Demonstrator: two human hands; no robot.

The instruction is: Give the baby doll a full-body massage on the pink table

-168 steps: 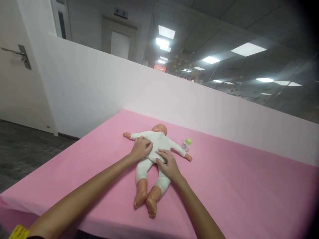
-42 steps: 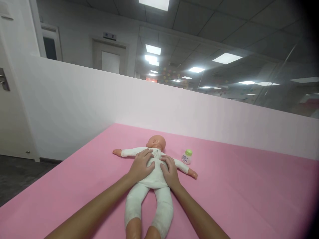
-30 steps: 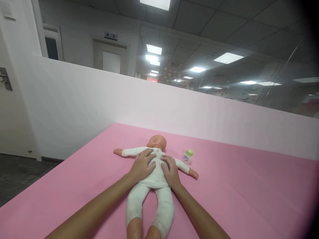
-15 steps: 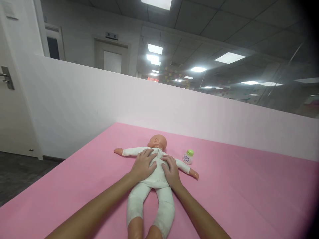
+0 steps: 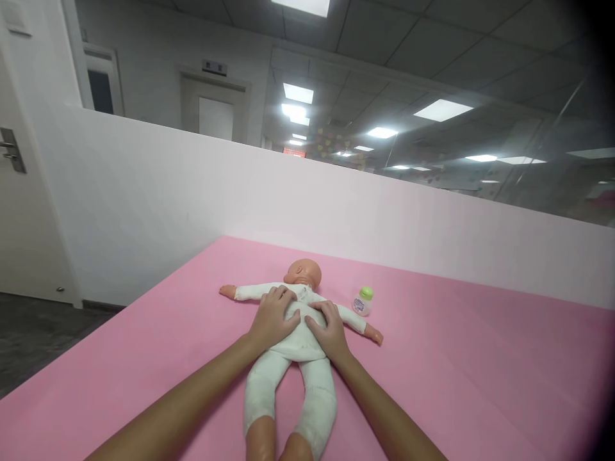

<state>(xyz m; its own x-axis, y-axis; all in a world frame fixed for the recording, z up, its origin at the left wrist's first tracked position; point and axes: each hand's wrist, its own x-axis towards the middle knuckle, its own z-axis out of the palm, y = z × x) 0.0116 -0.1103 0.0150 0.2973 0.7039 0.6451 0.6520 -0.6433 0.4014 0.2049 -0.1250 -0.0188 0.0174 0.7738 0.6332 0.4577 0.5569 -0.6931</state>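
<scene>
The doll (image 5: 302, 342) lies at 6 o'clock in the view, on the pink table (image 5: 432, 384), its head toward 12. The step looks like rubbing or pressing its body. From its middle, the left hand (image 5: 273, 320) rests at 10 o'clock and the right hand (image 5: 332, 331) at 3. All the fingers are loose and bent, gripping nothing. Next seems to need soft, even hands, clear of the bottle (image 5: 361, 303) at 2. Since half a second ago, the right thumb has slid inward.
</scene>
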